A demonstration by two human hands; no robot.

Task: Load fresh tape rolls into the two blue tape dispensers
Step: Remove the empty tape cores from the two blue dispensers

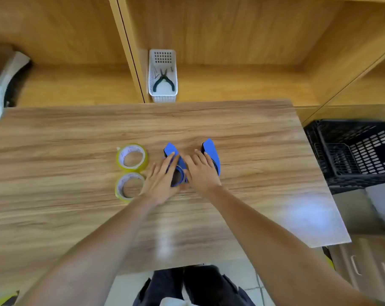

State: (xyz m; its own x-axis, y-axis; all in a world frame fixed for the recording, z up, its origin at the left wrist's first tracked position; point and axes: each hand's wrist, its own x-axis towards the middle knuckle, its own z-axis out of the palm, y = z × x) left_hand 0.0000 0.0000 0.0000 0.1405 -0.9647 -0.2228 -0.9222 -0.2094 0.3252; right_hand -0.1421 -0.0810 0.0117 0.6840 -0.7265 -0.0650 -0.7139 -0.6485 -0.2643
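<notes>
fingers (172, 159) of both hands spread loose over left blue dispenser (172, 151), black pliers (164, 81) in white basket (162, 97) behind

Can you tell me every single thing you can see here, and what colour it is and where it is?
Tape rolls: 2, yellowish clear, on the table left of the hands, one nearer.
Tape dispensers: 2, blue, mid-table, side by side; the other is on the right.
Table: 1, wood grain, centre.
Basket: 1, white, on the shelf behind the table.
Pliers: 1, black handles, inside the basket.
Crate: 1, black, right of the table.
Shelving: wooden, at the back.
Left hand: open, on the left dispenser.
Right hand: open, between the dispensers.
</notes>
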